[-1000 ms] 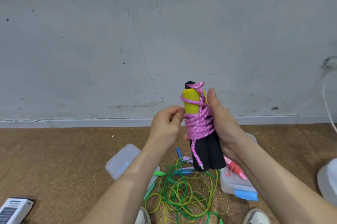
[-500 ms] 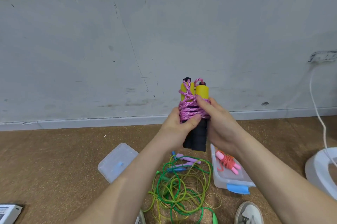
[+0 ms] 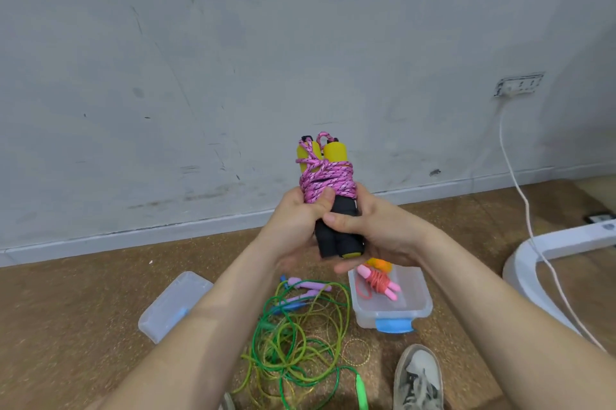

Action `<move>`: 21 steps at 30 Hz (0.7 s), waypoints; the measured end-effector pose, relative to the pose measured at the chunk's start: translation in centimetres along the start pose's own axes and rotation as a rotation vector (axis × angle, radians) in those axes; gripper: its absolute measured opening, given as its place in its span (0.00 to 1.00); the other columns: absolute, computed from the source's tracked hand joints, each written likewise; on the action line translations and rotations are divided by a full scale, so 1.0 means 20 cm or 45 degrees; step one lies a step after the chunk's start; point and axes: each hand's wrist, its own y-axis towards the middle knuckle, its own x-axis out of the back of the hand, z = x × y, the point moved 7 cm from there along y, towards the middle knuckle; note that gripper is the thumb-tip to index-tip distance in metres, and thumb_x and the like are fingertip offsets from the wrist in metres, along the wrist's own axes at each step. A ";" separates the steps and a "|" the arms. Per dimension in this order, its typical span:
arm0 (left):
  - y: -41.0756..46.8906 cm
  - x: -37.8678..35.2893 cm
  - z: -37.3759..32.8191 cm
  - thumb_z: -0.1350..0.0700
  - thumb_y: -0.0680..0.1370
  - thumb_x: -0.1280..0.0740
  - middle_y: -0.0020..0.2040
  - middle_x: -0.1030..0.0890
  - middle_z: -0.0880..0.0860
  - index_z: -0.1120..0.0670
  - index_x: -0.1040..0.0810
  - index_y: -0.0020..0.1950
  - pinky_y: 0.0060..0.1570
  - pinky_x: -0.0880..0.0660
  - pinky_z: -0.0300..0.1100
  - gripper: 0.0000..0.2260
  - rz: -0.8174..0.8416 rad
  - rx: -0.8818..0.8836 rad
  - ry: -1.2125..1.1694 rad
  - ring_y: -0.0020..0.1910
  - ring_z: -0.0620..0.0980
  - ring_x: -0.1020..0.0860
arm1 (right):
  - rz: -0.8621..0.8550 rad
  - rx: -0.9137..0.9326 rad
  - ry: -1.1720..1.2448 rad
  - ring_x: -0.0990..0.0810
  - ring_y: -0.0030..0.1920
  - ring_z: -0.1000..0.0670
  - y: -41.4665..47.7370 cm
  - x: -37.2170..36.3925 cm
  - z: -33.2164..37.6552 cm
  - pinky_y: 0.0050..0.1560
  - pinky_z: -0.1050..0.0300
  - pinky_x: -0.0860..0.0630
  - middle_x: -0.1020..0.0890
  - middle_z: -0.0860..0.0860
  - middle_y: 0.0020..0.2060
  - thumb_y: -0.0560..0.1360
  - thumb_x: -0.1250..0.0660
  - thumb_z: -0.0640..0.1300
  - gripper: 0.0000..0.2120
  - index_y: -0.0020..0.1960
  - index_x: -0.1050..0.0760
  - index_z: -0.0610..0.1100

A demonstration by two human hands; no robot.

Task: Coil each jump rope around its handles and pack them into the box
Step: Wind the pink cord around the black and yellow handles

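A pink jump rope is coiled around its two yellow-and-black handles, held upright in front of the wall. My left hand grips the bundle from the left, thumb on the pink coils. My right hand grips the black foam part from the right, thumb across the front. Below stands a clear plastic box with a blue latch, holding a coiled red rope with pink handles. A tangle of green and yellow ropes lies on the floor, with purple handles at its far side.
The box's clear lid lies on the brown floor to the left. A shoe is at the bottom right. A white stand base and a white cable from a wall socket are on the right.
The bundle has come down a little. My right hand slid from the pink coils to the black foam part, and both hands now wrap the handles lower.
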 end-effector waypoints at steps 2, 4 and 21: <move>0.02 -0.07 0.01 0.55 0.81 0.38 0.48 0.18 0.56 0.58 0.25 0.58 0.35 0.20 0.41 0.09 0.077 0.001 0.064 0.39 0.48 0.17 | -0.060 -0.009 -0.191 0.15 0.44 0.43 -0.05 0.10 0.00 0.33 0.50 0.20 0.18 0.44 0.53 0.75 0.30 0.43 0.21 0.64 0.33 0.48; 0.04 -0.13 0.04 0.57 0.80 0.37 0.47 0.18 0.53 0.54 0.25 0.55 0.33 0.22 0.37 0.05 0.153 -0.007 0.125 0.37 0.44 0.18 | -0.153 -0.017 -0.472 0.16 0.43 0.45 -0.09 0.23 0.04 0.36 0.53 0.20 0.16 0.44 0.48 0.73 0.28 0.46 0.19 0.61 0.27 0.47; 0.46 -0.33 1.23 0.38 0.77 0.45 0.58 0.23 0.53 0.50 0.37 0.73 0.57 0.25 0.50 0.27 -0.041 0.463 0.535 0.56 0.54 0.23 | -0.389 -0.596 0.099 0.16 0.44 0.43 0.18 0.83 -1.01 0.51 0.44 0.19 0.16 0.42 0.47 0.77 0.32 0.42 0.13 0.60 0.24 0.42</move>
